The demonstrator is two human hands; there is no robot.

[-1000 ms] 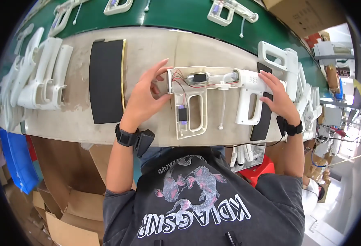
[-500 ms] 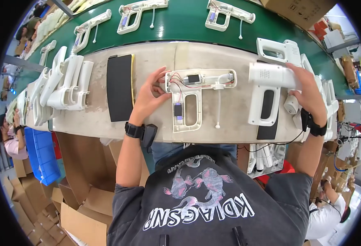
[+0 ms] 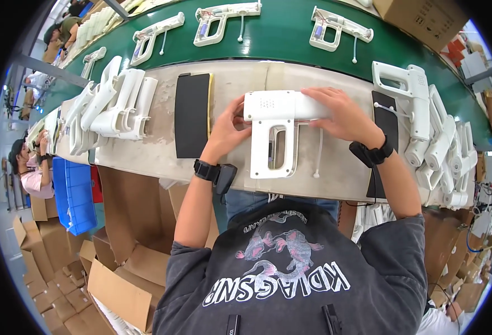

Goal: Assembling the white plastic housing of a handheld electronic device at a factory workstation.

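A white gun-shaped housing cover [image 3: 274, 104] lies over the matching open shell half in front of me. The lower half [image 3: 291, 162] shows along the handle edge and through the handle opening, slightly offset; its wires and motor are now mostly hidden. My right hand [image 3: 346, 115] is closed around the barrel end of the cover, thumb below and fingers on top. My left hand [image 3: 227, 127] curls around the left end of the stacked shells, its fingertips partly hidden behind them. A thin white tube with a ball tip [image 3: 317, 162] sticks out below the barrel.
White shell halves [image 3: 120, 109] are stacked at the left, and more white housings [image 3: 436, 139] pile up at the right. Black pads [image 3: 193, 116] lie on the worktable. Beyond runs a green conveyor [image 3: 282, 36] carrying open shell halves with wiring. Cardboard boxes [image 3: 126, 290] stand below left.
My right hand has brought the cover leftward from the right side onto the open shell half. The left hand stays at the shell's left end. The whole view has shifted somewhat.
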